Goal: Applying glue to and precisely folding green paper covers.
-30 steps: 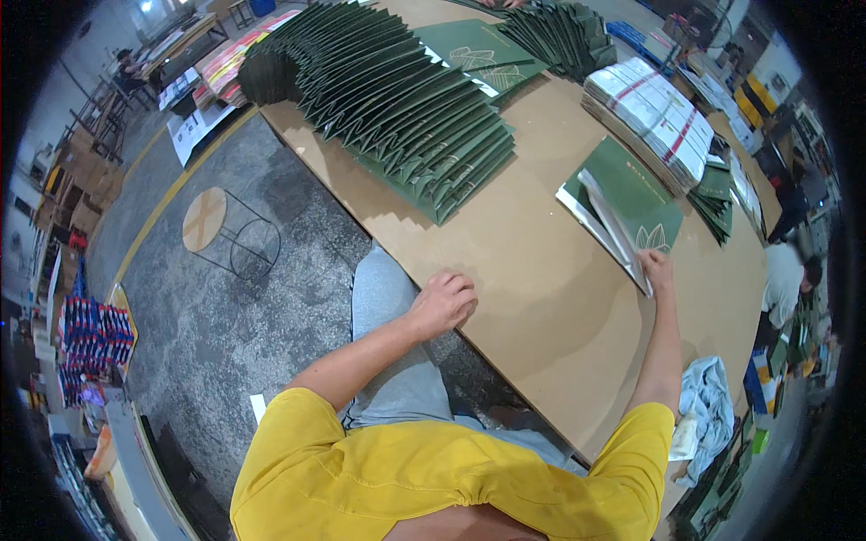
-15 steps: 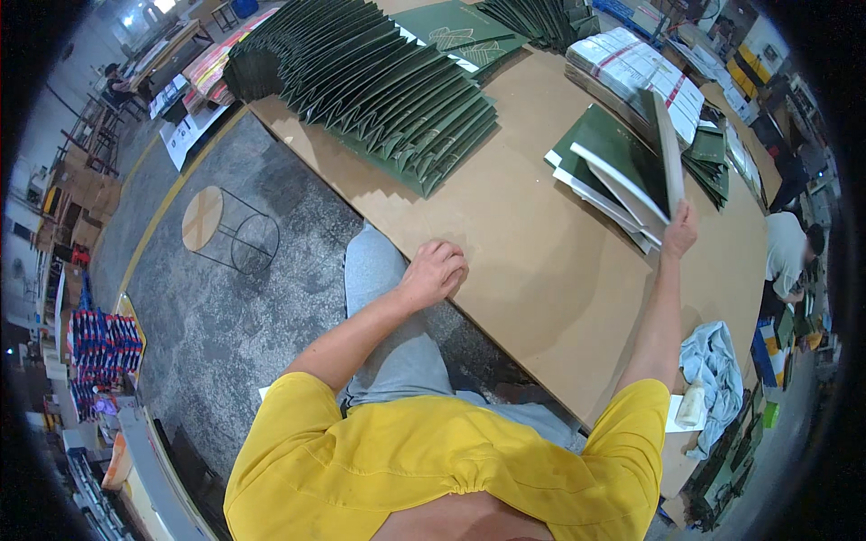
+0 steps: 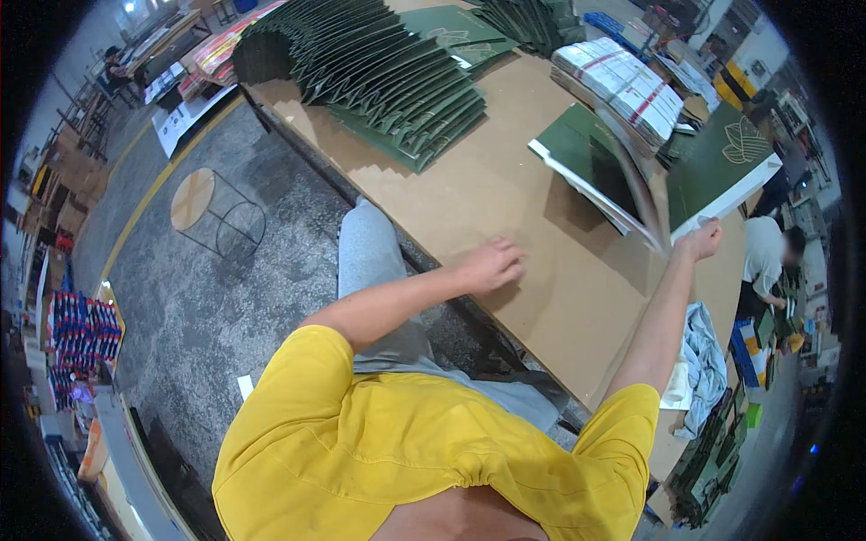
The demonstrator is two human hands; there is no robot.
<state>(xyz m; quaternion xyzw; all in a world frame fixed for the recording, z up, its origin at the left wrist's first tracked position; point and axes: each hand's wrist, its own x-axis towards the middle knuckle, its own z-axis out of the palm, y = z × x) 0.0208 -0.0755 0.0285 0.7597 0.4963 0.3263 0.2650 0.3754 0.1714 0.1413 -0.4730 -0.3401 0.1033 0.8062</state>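
My right hand grips the white lower edge of a green paper bag with a gold line drawing, held raised and tilted over the right of the table. Beside it, more flat green bags with white edges lie in a loose stack; some of the leaves between are smeared by motion. My left hand hovers over the cardboard-brown tabletop near its front edge, fingers loosely bent and apart, nothing in them. A long fanned row of folded green bags stands at the far left of the table.
A strapped bundle of white sheets lies behind the bag stack. A pale blue cloth rests at the table's right side. On the floor to the left stands a round stool. Another person bends over work at the right.
My right hand has swung the green bag rightward and turned its printed face into view. My left hand has left the table edge and moved right, over the tabletop.
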